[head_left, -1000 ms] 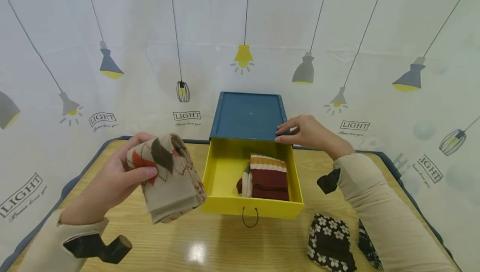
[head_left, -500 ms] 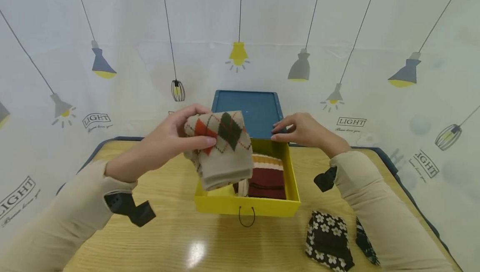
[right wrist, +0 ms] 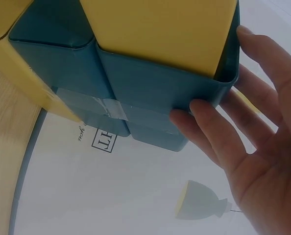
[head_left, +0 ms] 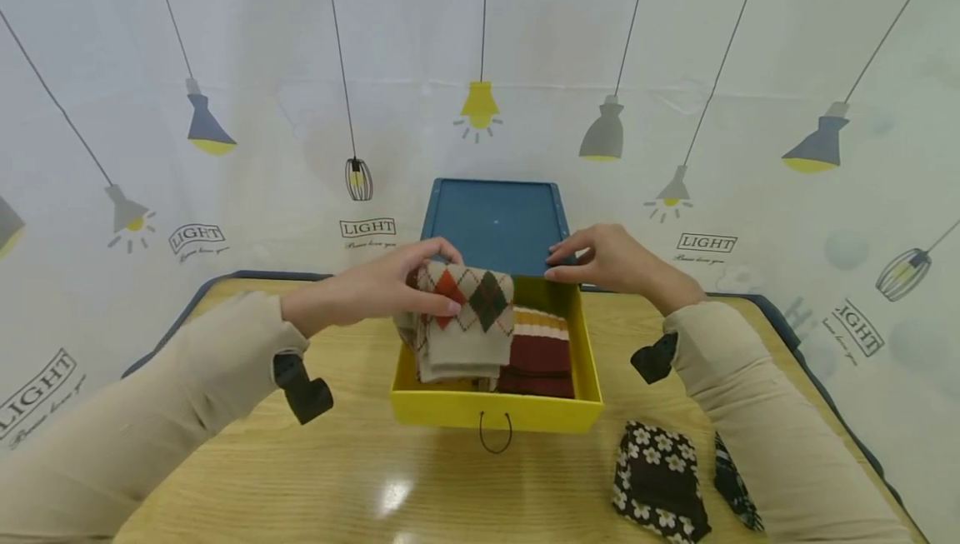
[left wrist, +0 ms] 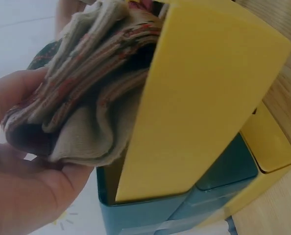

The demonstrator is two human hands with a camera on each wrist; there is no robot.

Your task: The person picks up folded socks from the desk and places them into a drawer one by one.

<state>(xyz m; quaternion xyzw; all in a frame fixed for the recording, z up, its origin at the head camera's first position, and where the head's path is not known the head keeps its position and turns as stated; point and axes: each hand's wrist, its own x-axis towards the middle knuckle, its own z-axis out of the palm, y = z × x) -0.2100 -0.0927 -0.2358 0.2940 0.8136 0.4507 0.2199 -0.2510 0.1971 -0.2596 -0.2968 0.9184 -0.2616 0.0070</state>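
Observation:
My left hand pinches folded beige argyle socks over the left part of the open yellow drawer. The left wrist view has the layered edges of the socks against the drawer's yellow wall; the thumb is on one side and fingers on the other. Maroon socks with mustard and white bands lie folded in the drawer's right part. My right hand holds the front right corner of the blue drawer case, its thumb and fingers on different faces in the right wrist view.
Folded black socks with white flowers lie on the wooden table, right of the drawer. Another dark patterned sock is partly behind the right sleeve. Below the case, the right wrist view has a second blue unit joined by clear tape.
My left hand has carried the argyle socks rightward from beside the drawer, then lowered them into its left part. The right hand stays at the case's corner.

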